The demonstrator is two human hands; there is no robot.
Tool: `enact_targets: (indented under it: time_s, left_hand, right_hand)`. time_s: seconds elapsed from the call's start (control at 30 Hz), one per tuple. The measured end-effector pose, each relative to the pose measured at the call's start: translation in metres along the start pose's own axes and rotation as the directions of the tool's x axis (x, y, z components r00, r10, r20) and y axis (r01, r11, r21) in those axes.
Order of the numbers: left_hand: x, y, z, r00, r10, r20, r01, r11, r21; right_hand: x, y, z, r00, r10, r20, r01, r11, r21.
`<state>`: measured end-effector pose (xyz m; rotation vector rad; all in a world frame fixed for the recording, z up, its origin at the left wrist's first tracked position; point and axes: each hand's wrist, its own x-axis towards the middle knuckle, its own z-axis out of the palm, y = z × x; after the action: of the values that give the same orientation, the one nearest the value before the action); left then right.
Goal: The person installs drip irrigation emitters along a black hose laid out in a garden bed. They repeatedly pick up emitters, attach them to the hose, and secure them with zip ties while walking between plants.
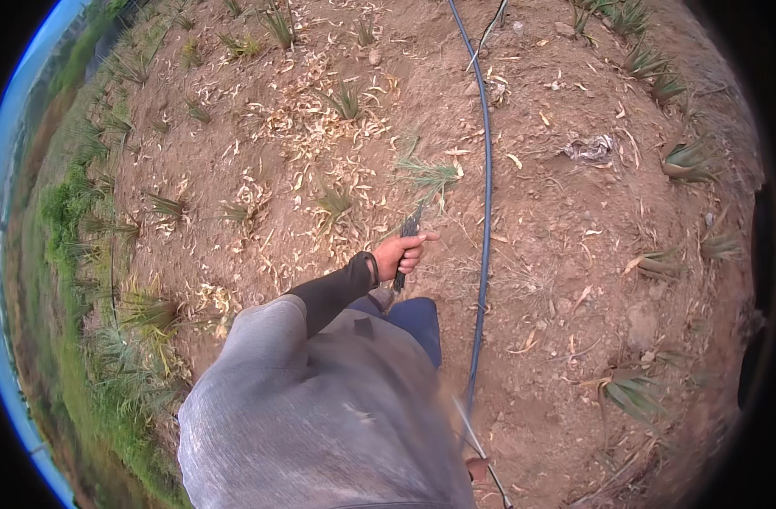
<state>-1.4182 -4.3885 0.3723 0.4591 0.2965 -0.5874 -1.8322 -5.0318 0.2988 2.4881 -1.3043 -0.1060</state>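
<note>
My left hand [398, 257] is closed round a bundle of thin black strips [411, 226], its index finger pointing out to the right. Just beyond the bundle's upper end, a loose tuft of thin green leaves [430, 176] lies on the reddish soil. Low in the view, a bit of my right hand [479, 468] shows past the edge of my grey shirt. A long thin pale rod or blade [483, 450] crosses beside it. The fingers of that hand are hidden, so its grip on the rod is unclear.
A dark hose [487, 170] runs along the ground to the right of my left hand. Spiky plants [691, 161] grow in rows on both sides. Dry leaves [307, 119] litter the soil, and a crumpled grey scrap [590, 148] lies at the right. Green growth [61, 212] borders the far left.
</note>
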Motion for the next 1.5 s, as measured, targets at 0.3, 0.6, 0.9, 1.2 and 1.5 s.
enact_targets:
  time_s: [0.3, 0.6, 0.9, 1.2, 1.5]
  left_hand:
    - [-0.03, 0.045, 0.048, 0.999, 0.009, 0.039, -0.015, 0.989, 0.15]
    - [0.04, 0.131, 0.012, 0.994, -0.058, -0.088, 0.091, 0.894, 0.439]
    - [0.087, 0.318, -0.033, 0.955, 0.049, -0.292, 0.126, 0.826, 0.549]
    - [0.063, 0.475, -0.056, 0.872, 0.229, -0.433, -0.093, 0.946, 0.312]
    - [0.141, 0.621, -0.098, 0.943, 0.2, -0.265, -0.176, 0.978, 0.112]
  right_hand:
    - [-0.103, -0.5, -0.312, 0.541, -0.837, 0.083, -0.067, 0.056, 0.996]
    - [-0.112, -0.704, -0.406, 0.379, -0.924, 0.048, -0.153, -0.011, 0.988]
    - [-0.131, -0.912, -0.47, 0.39, -0.918, 0.064, -0.213, -0.022, 0.977]
    - [-0.119, -1.077, -0.585, 0.343, -0.939, -0.016, -0.693, -0.264, 0.671]
    - [-0.064, -1.168, -0.626, 0.542, -0.835, -0.096, -0.559, -0.443, 0.701]
